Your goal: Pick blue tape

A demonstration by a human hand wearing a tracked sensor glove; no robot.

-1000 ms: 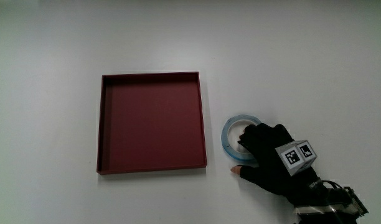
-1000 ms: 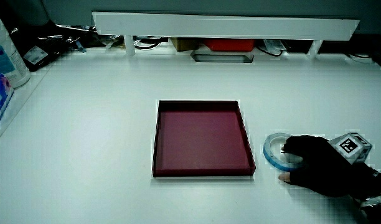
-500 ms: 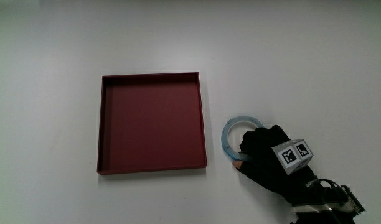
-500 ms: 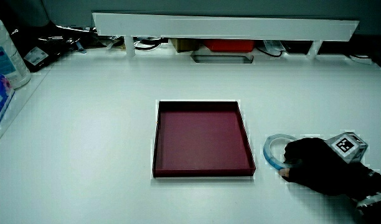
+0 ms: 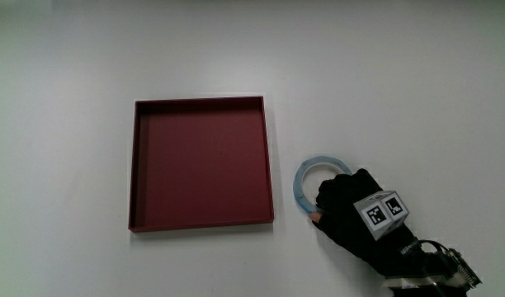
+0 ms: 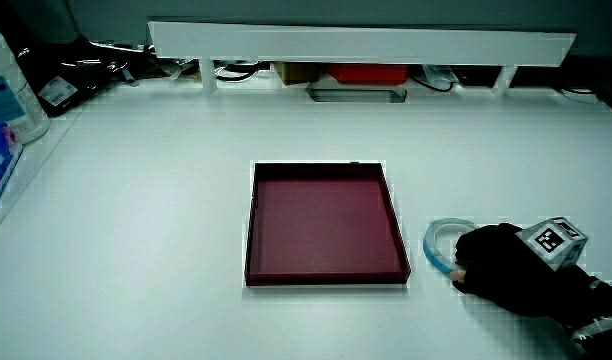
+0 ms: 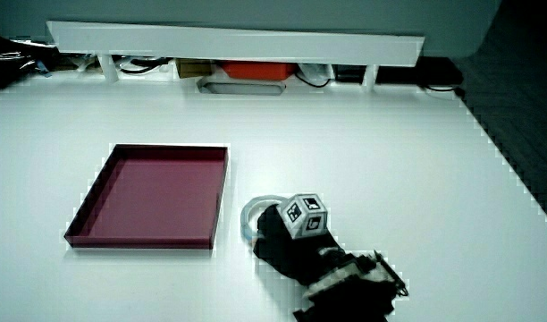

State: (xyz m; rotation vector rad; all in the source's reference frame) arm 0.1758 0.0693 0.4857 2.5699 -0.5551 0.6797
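Observation:
The blue tape (image 5: 309, 171) is a pale blue ring lying on the white table beside the dark red tray (image 5: 142, 165). The tape also shows in both side views (image 6: 439, 234) (image 7: 253, 208). The gloved hand (image 5: 342, 200) covers the part of the ring nearest the person, with fingers curled over its rim and the thumb at the ring's outer edge. The hand also shows in both side views (image 6: 491, 262) (image 7: 275, 234). The patterned cube (image 5: 380, 212) sits on the hand's back. The part of the ring under the glove is hidden.
The shallow red tray (image 6: 258, 220) holds nothing. A low white partition (image 6: 356, 40) runs along the table's edge farthest from the person, with cables and a red box under it. A white container (image 6: 6, 85) stands at a table corner near the partition.
The fingers have drawn back from inside the ring and closed over its rim nearest the person. The ring looks slightly shifted toward the person.

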